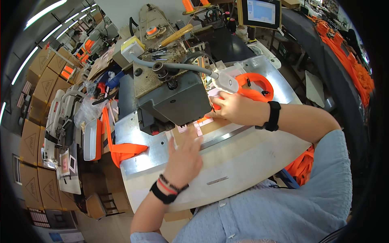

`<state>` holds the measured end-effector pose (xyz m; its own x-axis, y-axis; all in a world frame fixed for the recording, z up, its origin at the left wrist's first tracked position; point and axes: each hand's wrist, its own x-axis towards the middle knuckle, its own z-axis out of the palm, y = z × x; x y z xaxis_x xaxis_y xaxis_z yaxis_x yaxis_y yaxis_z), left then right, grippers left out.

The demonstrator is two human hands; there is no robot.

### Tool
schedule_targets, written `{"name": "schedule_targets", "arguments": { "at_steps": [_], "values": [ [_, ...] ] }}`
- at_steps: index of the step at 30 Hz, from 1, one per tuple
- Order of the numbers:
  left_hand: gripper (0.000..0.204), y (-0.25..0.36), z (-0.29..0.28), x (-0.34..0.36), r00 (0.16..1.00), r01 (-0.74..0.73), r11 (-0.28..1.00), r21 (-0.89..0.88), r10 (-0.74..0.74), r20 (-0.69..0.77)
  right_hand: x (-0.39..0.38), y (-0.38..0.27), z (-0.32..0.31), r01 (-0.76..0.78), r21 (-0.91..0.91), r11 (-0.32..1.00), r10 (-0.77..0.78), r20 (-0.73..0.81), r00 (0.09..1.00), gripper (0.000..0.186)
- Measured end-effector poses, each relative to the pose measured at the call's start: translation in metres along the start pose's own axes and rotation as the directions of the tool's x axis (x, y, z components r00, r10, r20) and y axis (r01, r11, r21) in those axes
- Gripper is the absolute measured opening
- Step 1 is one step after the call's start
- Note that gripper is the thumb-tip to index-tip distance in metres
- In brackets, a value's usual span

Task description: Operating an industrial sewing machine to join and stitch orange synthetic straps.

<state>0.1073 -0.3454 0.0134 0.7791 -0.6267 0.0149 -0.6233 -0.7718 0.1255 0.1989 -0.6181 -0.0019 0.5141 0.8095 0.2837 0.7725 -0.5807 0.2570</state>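
An industrial sewing machine (174,97) with a dark grey head stands over a metal work plate (139,135). At the right side of its head, my right hand (239,108) has thumb and fingers closed on an orange webbing strap (256,95). That strap loops up behind the hand, with small black pieces on it; its end under the head is partly hidden. My left hand (185,156), fingers stretched out and slightly blurred, is in front of the head and holds nothing. Just beyond its fingertips, pink-and-white template pieces (197,128) lie on a brown board (221,124).
Another orange strap (127,150) hangs over the plate's left edge, near an orange-and-white tray (93,139). A white lamp (225,82) on a bent neck reaches over the work. A screen (260,11) stands at the back. Orange webbing heaps (302,167) lie at the right.
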Motion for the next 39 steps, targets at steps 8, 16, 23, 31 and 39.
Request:
{"name": "schedule_targets", "arguments": {
  "at_steps": [8,16,23,31,39],
  "values": [
    [0.045,0.053,-0.014,-0.045,0.987,-0.026,0.699,-0.714,0.13,0.091,0.016,0.017,-0.022,-0.009,0.349,0.937,-0.103,0.302,0.948,0.044],
    [0.058,0.053,0.029,-0.02,0.94,0.194,-0.459,-0.867,-0.165,0.298,0.038,0.004,-0.028,-0.668,0.522,-0.53,-0.011,0.784,0.621,0.019],
    [0.051,0.044,0.027,0.022,0.933,0.189,-0.707,-0.681,-0.088,0.35,0.026,-0.035,-0.02,-0.653,0.753,0.079,0.286,0.611,0.738,0.035],
    [0.042,0.084,0.02,0.049,0.932,0.126,-0.611,-0.782,-0.198,0.305,0.013,-0.007,0.002,-0.638,0.758,-0.136,0.179,0.652,0.736,0.057],
    [0.038,0.074,0.019,0.034,0.873,0.135,-0.689,-0.712,-0.257,0.414,0.02,-0.037,-0.027,-0.648,0.693,-0.317,0.176,0.714,0.678,0.067]
  ]
}}
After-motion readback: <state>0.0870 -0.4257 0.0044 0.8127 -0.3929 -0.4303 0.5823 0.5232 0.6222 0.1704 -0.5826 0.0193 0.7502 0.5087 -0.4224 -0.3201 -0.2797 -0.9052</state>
